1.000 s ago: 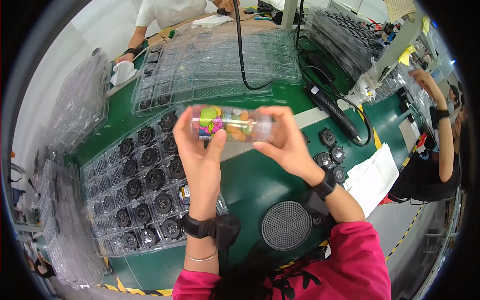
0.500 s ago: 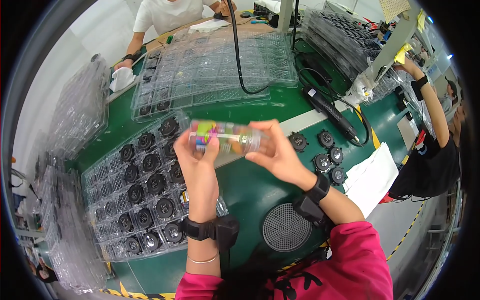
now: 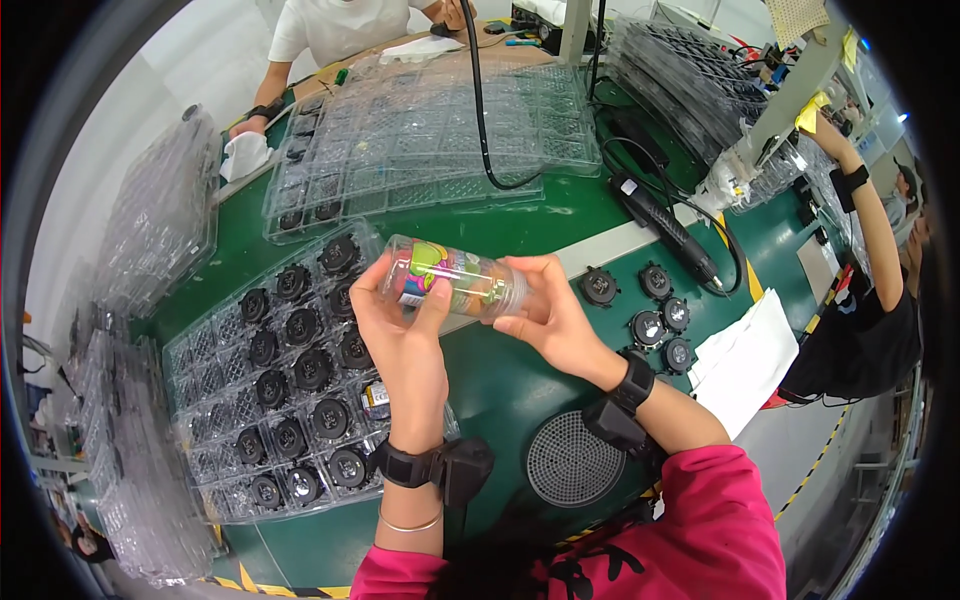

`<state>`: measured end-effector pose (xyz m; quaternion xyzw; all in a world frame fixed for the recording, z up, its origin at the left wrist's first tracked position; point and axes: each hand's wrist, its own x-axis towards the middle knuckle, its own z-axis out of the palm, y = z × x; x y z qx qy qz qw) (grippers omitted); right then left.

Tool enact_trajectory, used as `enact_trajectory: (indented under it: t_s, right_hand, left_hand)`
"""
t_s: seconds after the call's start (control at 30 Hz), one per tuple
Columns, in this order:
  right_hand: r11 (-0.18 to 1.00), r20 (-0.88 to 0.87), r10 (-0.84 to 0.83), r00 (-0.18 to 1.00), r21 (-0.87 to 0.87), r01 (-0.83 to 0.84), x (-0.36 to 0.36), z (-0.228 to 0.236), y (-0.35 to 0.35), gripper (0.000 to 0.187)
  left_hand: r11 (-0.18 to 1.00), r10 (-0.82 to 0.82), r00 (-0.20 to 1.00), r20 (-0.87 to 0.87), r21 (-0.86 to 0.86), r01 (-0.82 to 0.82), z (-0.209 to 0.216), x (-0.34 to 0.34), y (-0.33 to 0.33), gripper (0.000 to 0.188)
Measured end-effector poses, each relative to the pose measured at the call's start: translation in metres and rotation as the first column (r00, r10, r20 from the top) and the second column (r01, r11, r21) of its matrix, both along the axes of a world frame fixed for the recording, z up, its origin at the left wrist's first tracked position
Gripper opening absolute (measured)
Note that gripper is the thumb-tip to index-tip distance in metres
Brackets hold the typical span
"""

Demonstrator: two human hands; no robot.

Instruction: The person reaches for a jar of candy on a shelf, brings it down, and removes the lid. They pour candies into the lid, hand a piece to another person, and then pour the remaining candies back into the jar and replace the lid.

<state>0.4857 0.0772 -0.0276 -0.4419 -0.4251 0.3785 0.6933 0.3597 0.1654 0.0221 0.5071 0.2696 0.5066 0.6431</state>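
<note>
Above the green bench I hold a clear plastic jar [image 3: 455,281] with a colourful label, lying on its side in the air. My left hand [image 3: 400,310] is wrapped round its body at the left end, thumb across the label. At the other end, the fingers and thumb of my right hand [image 3: 545,310] close round the ridged mouth; whether a lid is there I cannot tell. Below and left of the jar lies a clear compartment tray [image 3: 205,375] with several round black parts [image 3: 313,368] in it.
An electric screwdriver [image 3: 668,232], loose round black parts [image 3: 648,328], white paper [image 3: 750,360] and a round grey mesh disc [image 3: 575,458] lie at the right. Stacked clear trays [image 3: 430,120] stand behind. Two people work nearby; a black cable [image 3: 478,100] hangs in front.
The jar has tilted so its right end sits lower, and its label has come into sharper view. Both hands have moved slightly with it and keep their hold.
</note>
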Motion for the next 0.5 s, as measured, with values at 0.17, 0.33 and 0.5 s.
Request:
enact_trajectory:
  t_s: [0.17,0.33,0.5]
  right_hand:
    - [0.998,-0.070,0.039,0.997,0.051,-0.036,0.0000,-0.0075,0.0021,0.062]
    - [0.991,-0.082,0.052,0.995,0.129,-0.041,0.0023,-0.0077,0.0026,0.061]
    - [0.991,-0.061,0.023,0.998,0.136,-0.015,0.0001,-0.0030,0.0010,0.062]
  left_hand:
    - [0.998,0.067,0.997,0.022,0.000,-0.067,-0.0038,-0.0046,0.0000,0.049]
    - [0.992,0.061,0.994,0.093,-0.117,-0.050,-0.0003,-0.0038,-0.0013,0.047]
    - [0.966,0.028,0.985,0.168,-0.257,0.016,-0.0003,-0.0075,0.0030,0.044]
